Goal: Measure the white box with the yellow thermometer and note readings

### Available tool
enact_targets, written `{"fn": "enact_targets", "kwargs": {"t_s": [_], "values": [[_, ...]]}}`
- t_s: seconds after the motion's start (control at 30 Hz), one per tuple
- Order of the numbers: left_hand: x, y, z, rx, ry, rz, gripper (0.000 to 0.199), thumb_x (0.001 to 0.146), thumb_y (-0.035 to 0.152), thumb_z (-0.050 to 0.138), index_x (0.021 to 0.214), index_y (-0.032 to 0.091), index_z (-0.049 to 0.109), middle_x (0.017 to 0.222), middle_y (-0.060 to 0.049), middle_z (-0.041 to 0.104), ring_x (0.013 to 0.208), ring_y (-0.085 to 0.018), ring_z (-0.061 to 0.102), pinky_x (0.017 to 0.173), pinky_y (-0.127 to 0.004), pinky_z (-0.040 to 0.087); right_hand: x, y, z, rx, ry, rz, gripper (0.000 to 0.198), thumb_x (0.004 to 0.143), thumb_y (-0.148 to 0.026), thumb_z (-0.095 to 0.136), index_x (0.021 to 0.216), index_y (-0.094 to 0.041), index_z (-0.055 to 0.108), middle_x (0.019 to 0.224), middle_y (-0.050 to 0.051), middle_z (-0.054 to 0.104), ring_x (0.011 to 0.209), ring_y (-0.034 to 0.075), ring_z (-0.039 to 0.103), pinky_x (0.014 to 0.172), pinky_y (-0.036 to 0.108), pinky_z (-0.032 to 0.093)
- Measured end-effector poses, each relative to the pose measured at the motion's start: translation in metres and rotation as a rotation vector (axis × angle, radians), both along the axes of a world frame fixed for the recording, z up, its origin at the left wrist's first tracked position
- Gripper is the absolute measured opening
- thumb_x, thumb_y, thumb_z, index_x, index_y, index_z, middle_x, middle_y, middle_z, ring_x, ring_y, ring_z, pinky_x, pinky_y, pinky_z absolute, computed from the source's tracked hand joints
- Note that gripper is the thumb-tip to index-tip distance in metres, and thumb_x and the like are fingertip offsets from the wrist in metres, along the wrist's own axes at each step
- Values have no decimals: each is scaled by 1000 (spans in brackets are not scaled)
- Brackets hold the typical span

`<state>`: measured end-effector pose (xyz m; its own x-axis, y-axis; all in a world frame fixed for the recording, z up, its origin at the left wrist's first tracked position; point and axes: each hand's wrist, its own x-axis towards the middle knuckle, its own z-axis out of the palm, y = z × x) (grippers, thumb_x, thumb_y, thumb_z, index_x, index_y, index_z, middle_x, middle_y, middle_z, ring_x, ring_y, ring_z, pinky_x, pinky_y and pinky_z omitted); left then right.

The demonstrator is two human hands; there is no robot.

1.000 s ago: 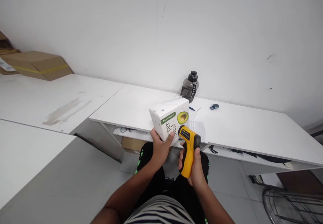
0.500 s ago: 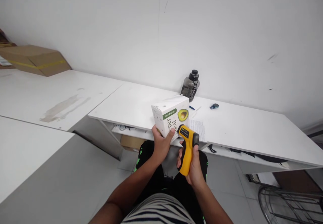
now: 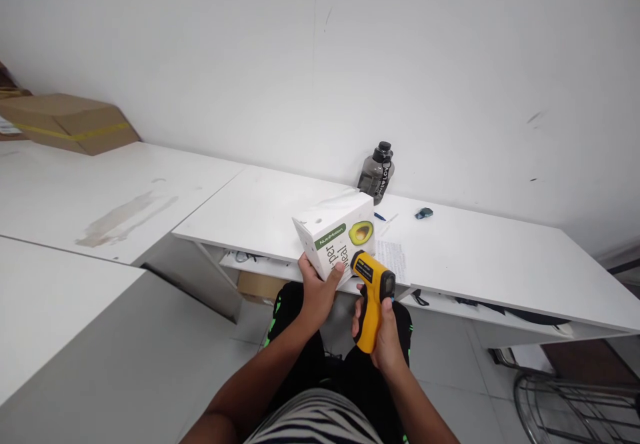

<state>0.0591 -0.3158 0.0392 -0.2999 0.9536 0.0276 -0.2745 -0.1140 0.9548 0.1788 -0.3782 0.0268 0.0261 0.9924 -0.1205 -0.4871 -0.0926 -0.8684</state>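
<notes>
A white carton point(image 3: 327, 261) with an avocado picture and a green label is gripped at its lower left by my left hand point(image 3: 319, 295), thumb across the front. The carton is tilted, near the desk's front edge. My right hand point(image 3: 384, 337) is wrapped round the handle of a yellow and black infrared thermometer gun point(image 3: 371, 297). Its nose faces the carton's lower right, close to it; I cannot tell whether they touch. Just behind the carton's right side lies a handwritten paper sheet point(image 3: 393, 257), partly covered.
On the white desk point(image 3: 480, 251) stand a dark water bottle point(image 3: 375, 174), a blue pen point(image 3: 380, 217) and a small dark teal object point(image 3: 424, 213). A taped cardboard box point(image 3: 70, 124) sits at far left. A metal-framed chair point(image 3: 575, 397) is at lower right.
The carton has tipped, so its top and left side show at a different angle. The thermometer gun has turned slightly with my right hand. Both hands keep their hold.
</notes>
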Motion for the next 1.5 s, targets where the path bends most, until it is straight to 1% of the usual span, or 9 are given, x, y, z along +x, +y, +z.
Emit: {"fn": "enact_targets", "kwargs": {"t_s": [0.1, 0.2, 0.33, 0.47, 0.6, 0.93, 1.07, 1.33, 1.5], "values": [[-1, -2, 1, 7, -5, 3, 73, 72, 51, 78, 123, 22, 35, 126, -14, 60, 110, -25, 65, 92, -42, 54, 2, -1, -4, 23, -30, 4, 75, 77, -83, 51, 114, -18, 57, 72, 1, 61, 44, 11, 51, 39, 24, 40], [-2, 0, 4, -14, -7, 4, 72, 70, 50, 80, 122, 23, 37, 123, -13, 62, 109, -25, 65, 91, -40, 55, 3, -2, -2, 41, -59, -4, 73, 77, -82, 52, 114, -19, 57, 73, 0, 61, 45, 11, 51, 39, 24, 40], [0, 11, 4, -80, -8, 14, 73, 66, 45, 84, 119, 22, 41, 121, -12, 62, 110, -25, 65, 90, -41, 55, 5, 4, 9, 8, -27, 2, 68, 80, -80, 51, 112, -20, 59, 70, -2, 58, 46, 10, 50, 41, 23, 41], [5, 25, 1, -85, -56, 25, 71, 66, 41, 86, 118, 21, 42, 124, -14, 62, 112, -25, 64, 92, -42, 55, 6, 12, 20, -37, 47, 34, 66, 80, -79, 52, 110, -20, 60, 68, -3, 58, 46, 10, 52, 44, 22, 43], [9, 29, 3, -88, -88, 25, 70, 67, 41, 85, 118, 20, 42, 125, -15, 62, 110, -25, 66, 91, -43, 56, 4, 16, 24, -54, 87, 39, 66, 78, -80, 54, 108, -21, 59, 67, -4, 60, 45, 10, 53, 44, 22, 45], [9, 24, 5, -49, -83, 29, 70, 67, 44, 85, 118, 21, 42, 126, -14, 62, 112, -24, 65, 93, -41, 55, 7, 16, 27, -29, -79, 1, 75, 76, -85, 50, 109, -19, 59, 61, -2, 62, 40, 12, 52, 39, 23, 42], [8, 20, 6, -28, -68, 24, 70, 68, 45, 84, 119, 22, 42, 125, -13, 62, 111, -24, 65, 92, -40, 56, 8, 14, 26, -32, -97, -7, 77, 76, -85, 49, 110, -17, 60, 59, -1, 61, 39, 12, 53, 40, 23, 42], [0, 12, 3, 13, -42, -6, 68, 70, 45, 82, 119, 22, 40, 120, -12, 64, 106, -23, 67, 90, -40, 56, 10, 8, 20, 23, -144, 19, 73, 76, -85, 49, 103, -18, 61, 59, -2, 57, 42, 11, 52, 40, 23, 42], [-4, 21, 1, 22, -51, 22, 67, 71, 45, 81, 119, 22, 41, 121, -12, 63, 106, -23, 66, 91, -40, 55, 7, 11, 14, 33, -118, 45, 74, 76, -84, 52, 107, -17, 59, 63, -1, 60, 42, 11, 52, 40, 23, 41]]}}
